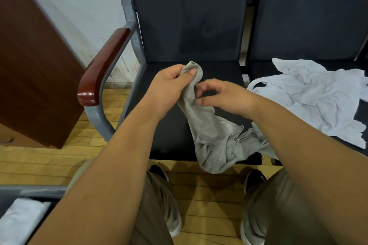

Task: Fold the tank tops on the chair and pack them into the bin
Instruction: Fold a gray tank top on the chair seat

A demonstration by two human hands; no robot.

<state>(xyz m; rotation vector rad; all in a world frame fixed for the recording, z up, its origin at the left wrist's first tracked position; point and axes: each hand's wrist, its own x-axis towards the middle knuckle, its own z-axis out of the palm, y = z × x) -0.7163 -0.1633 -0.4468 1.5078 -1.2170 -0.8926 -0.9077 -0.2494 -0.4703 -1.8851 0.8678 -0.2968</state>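
Your left hand (169,83) grips the top end of the grey tank top (211,131), fingers (188,72) curled round it. Your right hand (221,95) sits just beside it at 3 o'clock, curled toward the cloth; whether it pinches is unclear. Your bare forearms enter from 7 and 5 o'clock.

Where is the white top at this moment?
In the head view, the white top lies crumpled on the right seat, to the right of the grey top that the left hand grips.
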